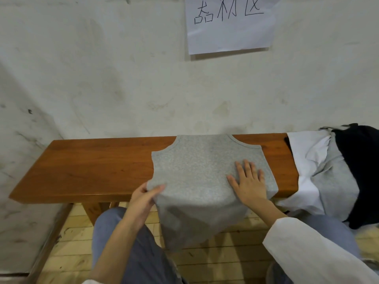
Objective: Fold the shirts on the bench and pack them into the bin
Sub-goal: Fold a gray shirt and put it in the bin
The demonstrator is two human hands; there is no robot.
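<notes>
**One hand pins, one hand lifts: a grey shirt mid-fold on the bench**

The grey shirt (pixel 196 171) lies spread across the middle of the bench (pixel 92 165). Its neckline is at the bench's far edge, and its lower part hangs off the near edge toward the person's knees. The right hand (pixel 249 181) rests flat on the shirt's right part over the bench top, fingers straight and spread. It looks like an anchor, so the cloth does not slide while the other side moves. The left hand (pixel 143 199) pinches the shirt's left edge at the bench's near edge, thumb on top and fingers beneath. That grip suits carrying the side over in a fold. On the bench's right end a pile of garments (pixel 328 177), white, grey and black, drapes over the edge, likely kept there to leave the middle as working room. No bin shows, so packing seems well ahead.
</notes>
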